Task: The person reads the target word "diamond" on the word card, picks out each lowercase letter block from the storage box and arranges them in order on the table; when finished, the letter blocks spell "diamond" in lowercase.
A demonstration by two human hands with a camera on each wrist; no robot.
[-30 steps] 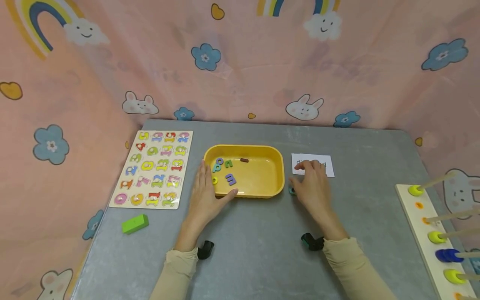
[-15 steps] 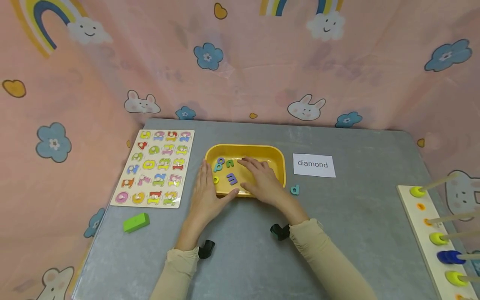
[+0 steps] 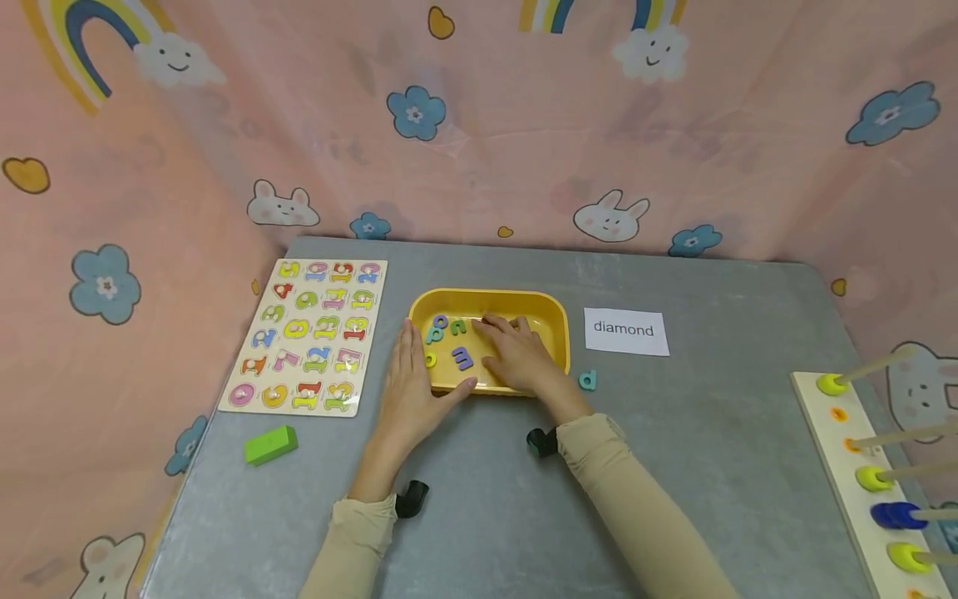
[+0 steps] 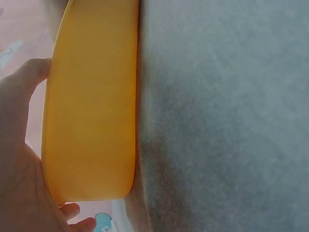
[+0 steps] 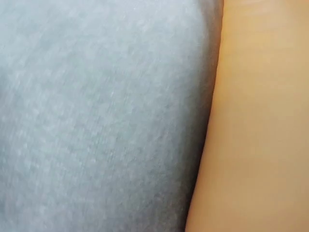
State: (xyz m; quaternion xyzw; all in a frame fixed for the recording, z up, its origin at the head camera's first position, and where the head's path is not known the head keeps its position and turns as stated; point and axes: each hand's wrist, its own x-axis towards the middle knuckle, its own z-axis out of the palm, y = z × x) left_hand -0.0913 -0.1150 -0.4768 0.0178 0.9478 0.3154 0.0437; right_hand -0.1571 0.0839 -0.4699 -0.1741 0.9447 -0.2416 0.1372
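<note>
In the head view my left hand (image 3: 410,391) lies against the near left corner of a yellow tray (image 3: 550,296). Its straight fingers follow the left side and the thumb reaches the front rim, as the left wrist view of the tray wall (image 4: 91,106) also shows. My right hand (image 3: 524,358) reaches into the tray, fingertips bent down and thumb spread apart from them. Under those fingers the brown piece is hidden. Left of them lie a purple letter m (image 3: 462,358), a green n (image 3: 458,327) and several other letters. A teal letter d (image 3: 587,380) rests outside the tray.
A card printed "diamond" (image 3: 625,331) lies right of the tray. To the left are a number puzzle board (image 3: 362,345) and a green block (image 3: 271,445). A pegged bead board (image 3: 827,449) stands along the right edge. The right wrist view shows mostly grey tabletop (image 5: 96,116).
My right hand has left the teal d by the card and moved left into the tray, covering the brown piece. The left hand stays at the tray's corner.
</note>
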